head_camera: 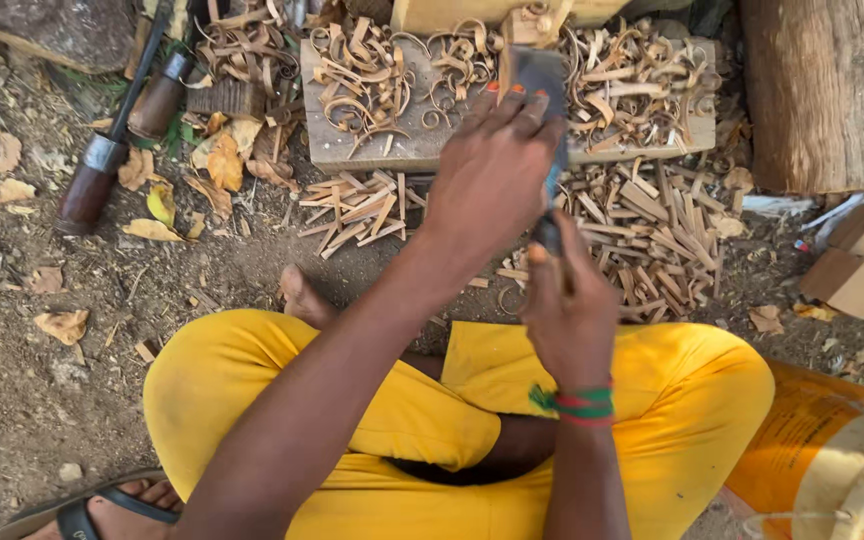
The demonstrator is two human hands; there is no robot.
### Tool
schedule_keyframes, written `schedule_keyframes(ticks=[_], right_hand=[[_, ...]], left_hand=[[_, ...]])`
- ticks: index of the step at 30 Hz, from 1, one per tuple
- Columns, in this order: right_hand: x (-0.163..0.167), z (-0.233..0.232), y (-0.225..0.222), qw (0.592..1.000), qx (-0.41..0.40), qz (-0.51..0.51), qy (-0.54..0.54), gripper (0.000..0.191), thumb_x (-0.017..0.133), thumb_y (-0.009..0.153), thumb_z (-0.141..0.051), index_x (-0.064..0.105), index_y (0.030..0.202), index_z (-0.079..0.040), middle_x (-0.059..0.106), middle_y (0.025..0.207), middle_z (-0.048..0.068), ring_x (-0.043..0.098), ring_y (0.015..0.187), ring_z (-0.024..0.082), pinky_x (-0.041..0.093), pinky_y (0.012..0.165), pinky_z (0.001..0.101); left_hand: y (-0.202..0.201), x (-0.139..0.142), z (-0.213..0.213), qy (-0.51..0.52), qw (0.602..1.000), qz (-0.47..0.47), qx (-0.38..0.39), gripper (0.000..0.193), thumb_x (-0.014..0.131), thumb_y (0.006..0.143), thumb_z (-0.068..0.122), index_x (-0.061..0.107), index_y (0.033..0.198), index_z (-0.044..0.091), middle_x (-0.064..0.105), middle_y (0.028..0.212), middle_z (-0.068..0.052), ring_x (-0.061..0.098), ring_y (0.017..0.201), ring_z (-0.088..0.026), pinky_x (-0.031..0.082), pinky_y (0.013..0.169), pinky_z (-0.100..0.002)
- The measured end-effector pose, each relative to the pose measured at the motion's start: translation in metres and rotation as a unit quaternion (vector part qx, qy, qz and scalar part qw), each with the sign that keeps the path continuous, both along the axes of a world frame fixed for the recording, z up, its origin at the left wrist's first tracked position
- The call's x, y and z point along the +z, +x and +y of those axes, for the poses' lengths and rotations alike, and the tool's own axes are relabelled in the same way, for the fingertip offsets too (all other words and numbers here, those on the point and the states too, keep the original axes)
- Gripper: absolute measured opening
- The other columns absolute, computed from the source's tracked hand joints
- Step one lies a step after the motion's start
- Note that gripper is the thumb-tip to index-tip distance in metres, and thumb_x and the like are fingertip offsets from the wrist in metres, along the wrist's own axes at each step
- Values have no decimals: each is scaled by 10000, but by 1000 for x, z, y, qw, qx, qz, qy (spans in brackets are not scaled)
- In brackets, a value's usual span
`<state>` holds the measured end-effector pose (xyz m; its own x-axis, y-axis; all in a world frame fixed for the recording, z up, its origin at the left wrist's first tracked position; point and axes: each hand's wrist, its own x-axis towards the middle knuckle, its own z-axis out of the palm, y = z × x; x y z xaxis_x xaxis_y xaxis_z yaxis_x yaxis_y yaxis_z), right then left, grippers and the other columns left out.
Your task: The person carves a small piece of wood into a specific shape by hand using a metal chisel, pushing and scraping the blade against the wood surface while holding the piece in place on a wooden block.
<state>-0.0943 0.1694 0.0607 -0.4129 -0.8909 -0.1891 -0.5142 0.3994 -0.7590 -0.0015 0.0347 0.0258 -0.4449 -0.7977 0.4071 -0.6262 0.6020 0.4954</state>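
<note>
- While the person sits cross-legged on the dirt in yellow trousers [252, 390], both hands work at a flat board [352, 150] just ahead of the knees.
- Left hand [492, 170]: fingers pressed together, curled over the top of a dark blade [540, 75], which stands on a small pale wood piece [527, 25] at the board's far edge.
- Right hand [567, 310]: fingers closed round the tool's handle, which is mostly hidden; a green and red band [577, 404] circles the wrist.
- Curled shavings [362, 75] cover most of the board; straight wood chips [652, 235] heap against its near edge.
- Right side: a thick log [832, 90] stands just beside the board's end.
- Left side: open dirt with dry leaves [152, 200], where a dark round-handled tool [102, 170] lies well apart from the hands.
- Bottom left: a sandal [77, 515].
</note>
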Motion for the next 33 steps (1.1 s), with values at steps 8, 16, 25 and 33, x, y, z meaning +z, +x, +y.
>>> schedule_keyframes(ticks=[8, 16, 25, 33], right_hand=[[-8, 53, -40, 984, -87, -142, -67, 478, 558, 1061, -250, 486, 1497, -66, 582, 718, 1, 557, 510, 73, 448, 421, 255], [-44, 69, -43, 997, -18, -61, -51, 482, 652, 1012, -200, 574, 1450, -12, 609, 722, 1, 543, 551, 53, 439, 476, 253], [-42, 67, -44, 997, -27, -62, -37, 472, 668, 1004, -221, 604, 1422, -11, 589, 683, 0, 523, 551, 60, 434, 485, 262], [-41, 65, -43, 997, -24, -68, -30, 486, 659, 996, -217, 588, 1436, -24, 605, 699, -1, 534, 536, 63, 448, 470, 269]], left_hand=[[21, -5, -18, 119, 990, -75, -6, 357, 633, 956, -35, 691, 1290, 78, 682, 1324, -181, 671, 1200, -329, 490, 1094, -487], [-5, -35, -19, 33, 986, -165, -12, 522, 714, 837, -11, 640, 1338, 118, 613, 1432, -87, 583, 1319, -278, 414, 1161, -533], [2, -36, -26, -16, 986, -163, -7, 565, 723, 832, 12, 637, 1368, 168, 616, 1425, -93, 579, 1328, -291, 383, 1161, -535], [9, -33, -31, 60, 988, -137, -37, 345, 687, 949, 224, 685, 1284, 139, 673, 1353, -74, 645, 1231, -229, 371, 1173, -544]])
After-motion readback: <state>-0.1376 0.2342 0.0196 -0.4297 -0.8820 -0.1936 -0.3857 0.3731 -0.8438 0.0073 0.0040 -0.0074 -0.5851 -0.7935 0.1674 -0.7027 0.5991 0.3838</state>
